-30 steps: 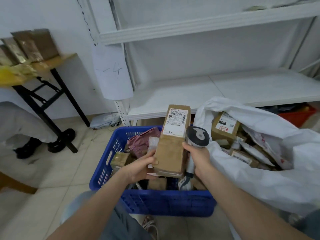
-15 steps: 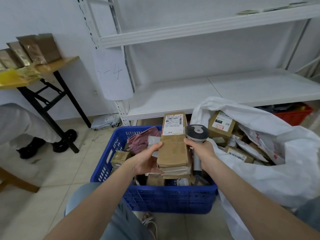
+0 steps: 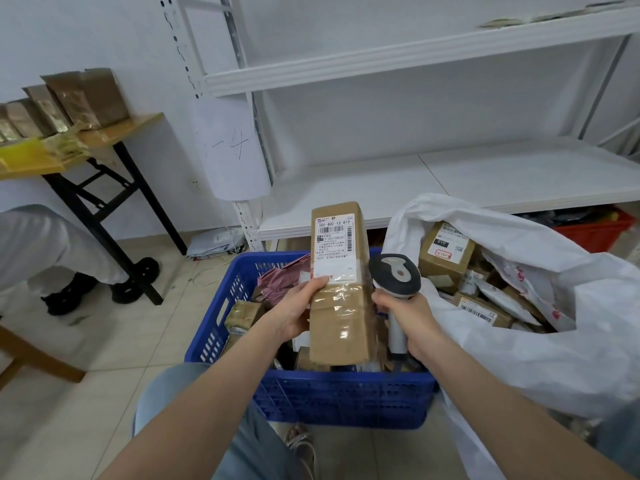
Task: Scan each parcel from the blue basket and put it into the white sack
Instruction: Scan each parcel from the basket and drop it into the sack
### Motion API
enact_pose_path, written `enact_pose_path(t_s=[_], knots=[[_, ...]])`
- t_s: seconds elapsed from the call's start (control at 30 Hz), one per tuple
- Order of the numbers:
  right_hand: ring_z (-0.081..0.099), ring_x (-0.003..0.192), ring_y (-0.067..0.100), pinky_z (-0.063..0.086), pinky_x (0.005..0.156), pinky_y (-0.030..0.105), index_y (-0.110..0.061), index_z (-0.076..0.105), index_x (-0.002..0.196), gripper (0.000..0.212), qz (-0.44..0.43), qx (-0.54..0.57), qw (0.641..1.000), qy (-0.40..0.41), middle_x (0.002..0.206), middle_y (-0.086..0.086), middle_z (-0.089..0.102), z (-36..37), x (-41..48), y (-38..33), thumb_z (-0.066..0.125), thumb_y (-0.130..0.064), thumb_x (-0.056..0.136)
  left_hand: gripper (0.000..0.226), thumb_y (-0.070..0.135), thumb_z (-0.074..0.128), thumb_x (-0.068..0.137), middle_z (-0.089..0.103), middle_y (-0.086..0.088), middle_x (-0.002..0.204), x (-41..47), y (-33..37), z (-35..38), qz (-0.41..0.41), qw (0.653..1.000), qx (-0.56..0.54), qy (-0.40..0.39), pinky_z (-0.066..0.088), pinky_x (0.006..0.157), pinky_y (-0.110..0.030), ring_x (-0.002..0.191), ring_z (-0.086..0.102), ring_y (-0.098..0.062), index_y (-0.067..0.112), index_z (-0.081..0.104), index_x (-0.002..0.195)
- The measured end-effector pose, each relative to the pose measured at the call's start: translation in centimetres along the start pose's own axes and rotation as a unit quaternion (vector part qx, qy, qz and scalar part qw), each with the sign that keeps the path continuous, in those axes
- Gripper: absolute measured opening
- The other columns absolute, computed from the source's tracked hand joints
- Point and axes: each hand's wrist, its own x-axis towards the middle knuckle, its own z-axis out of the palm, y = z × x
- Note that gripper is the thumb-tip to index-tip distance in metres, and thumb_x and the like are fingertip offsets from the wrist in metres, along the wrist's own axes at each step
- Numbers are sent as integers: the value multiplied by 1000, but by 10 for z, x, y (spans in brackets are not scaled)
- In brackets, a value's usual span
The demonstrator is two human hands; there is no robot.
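Note:
My left hand [image 3: 298, 309] grips a long brown cardboard parcel [image 3: 341, 306] upright over the blue basket [image 3: 343, 398], its white barcode label facing me. My right hand [image 3: 405, 318] holds a grey and black handheld scanner [image 3: 394, 277] by its handle, just right of the parcel, its head beside the label. Several more parcels, one in pink wrapping [image 3: 282, 277], lie in the basket. The white sack [image 3: 540, 355] stands open to the right, with several boxes and mailers inside.
White metal shelving [image 3: 415, 188] rises behind basket and sack, with a red crate [image 3: 597, 230] under it. At left a wooden folding table [image 3: 114, 133] carries brown pouches, and another person's legs [image 3: 38, 247] stand beside it. Tiled floor lies in front.
The parcel dipped toward the basket, then came back up, label tilted toward me. The scanner stayed close at its right side.

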Motion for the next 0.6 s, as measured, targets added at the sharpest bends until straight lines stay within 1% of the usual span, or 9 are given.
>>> enact_pose_path(t_s=[0.07,0.1,0.17,0.27,0.33,0.4,0.47,0.53,0.6], knots=[[65,86,20,53,81,36,-14,66,96,16,-8,17,1000,18,89,5,71,1,-3,1,74,-18,82,50,34,70,83,64,-13,119,6,-9,-6,21,1000,19,3,54,84,-46,109,62,-32,17,53,127],[65,78,18,52,76,34,-13,68,94,15,-10,28,999,24,82,3,71,1,-5,0,74,-20,83,56,32,71,82,63,-12,121,10,-15,-9,31,999,29,7,53,88,-49,110,61,-32,17,50,131],[60,59,14,51,65,29,-10,69,82,13,-11,26,1000,13,67,2,68,1,-14,-3,73,-23,85,63,27,75,80,62,-8,122,15,-26,-13,60,996,55,27,51,92,-52,110,61,-29,19,46,135],[49,42,10,45,50,24,-7,64,68,20,-13,-10,1000,-11,52,3,60,5,-30,-3,72,-16,85,77,27,82,72,59,-4,126,19,-35,-13,90,992,85,35,53,91,-45,111,60,-23,23,42,138],[47,41,12,43,50,26,-8,63,63,22,-8,-19,1000,-4,50,3,58,9,-36,2,70,-11,84,81,27,84,70,57,-4,129,21,-40,-13,100,990,91,39,54,84,-37,110,60,-22,22,41,139],[47,40,12,43,51,28,-8,62,62,23,9,-24,1000,-4,49,3,58,13,-39,4,68,-10,84,77,23,83,71,55,-4,130,23,-44,-14,104,989,92,43,53,77,-31,109,60,-20,21,42,137],[47,36,10,44,48,26,-8,60,62,24,29,-36,999,-25,49,2,57,15,-41,5,66,-11,85,70,19,81,73,54,-3,129,23,-47,-14,104,989,95,48,52,75,-29,108,59,-19,23,43,132],[46,34,8,43,48,25,-8,59,59,27,34,-43,998,-23,49,2,57,15,-42,7,65,-10,85,73,18,81,73,53,-3,130,27,-51,-17,98,989,97,55,52,81,-33,109,58,-19,24,42,134],[45,33,8,42,47,24,-8,57,54,30,40,-50,998,-21,49,3,56,15,-44,7,63,-8,84,81,19,82,71,51,-4,133,30,-54,-19,94,988,102,64,51,90,-39,111,57,-20,21,39,140]])
